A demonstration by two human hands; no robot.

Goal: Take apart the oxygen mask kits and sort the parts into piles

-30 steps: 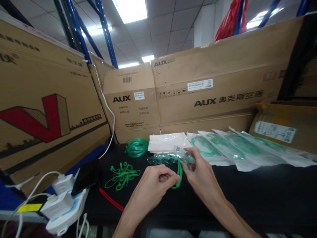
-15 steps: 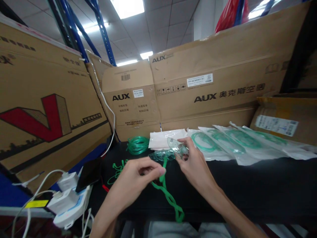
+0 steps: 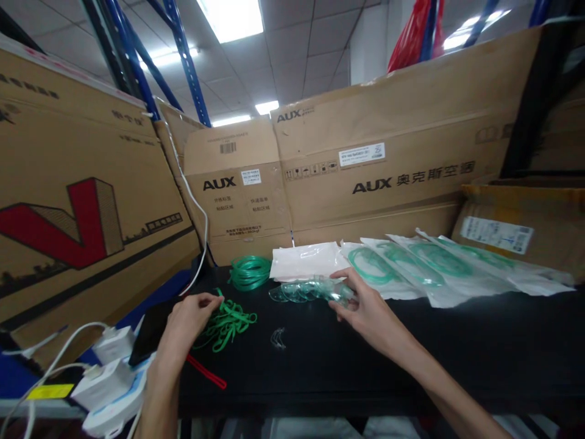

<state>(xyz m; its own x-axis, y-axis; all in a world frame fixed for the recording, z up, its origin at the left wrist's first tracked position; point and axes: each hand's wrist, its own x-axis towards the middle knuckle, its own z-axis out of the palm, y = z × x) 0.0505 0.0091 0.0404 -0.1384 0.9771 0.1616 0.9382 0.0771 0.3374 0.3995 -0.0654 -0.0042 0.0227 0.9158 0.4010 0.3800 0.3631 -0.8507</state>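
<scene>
1. From where I stand, the right hand point(image 3: 365, 310) has thumb and fingers closed around a clear plastic mask point(image 3: 338, 294), at the right end of a row of clear masks point(image 3: 295, 292). A light hold suits it, I think; thin plastic like that probably dents if squeezed.

2. The left hand point(image 3: 189, 314) has thumb and forefinger brought close together at the pile of green straps point(image 3: 231, 326). I can't tell whether a strap is caught between them. Pinching just one by its end seems the careful way, as the loops look tangled.

3. The straps lie toward the left edge of the black worktop point(image 3: 388, 360); the masks sit around its middle, nearer the back edge than the front. Keeping the strap hand low should save dragging loops across.

4. Between the hands, nearer the front edge, lie some thin curved pieces point(image 3: 278, 338). They're easily swept by a sleeve or wrist, so I'd pass above them.

5. Along the back edge lie a coil of green tubing point(image 3: 250, 272), white packets point(image 3: 308, 262) and, toward the back right corner, bagged tubing point(image 3: 372, 268). Elbows are best kept clear.
</scene>
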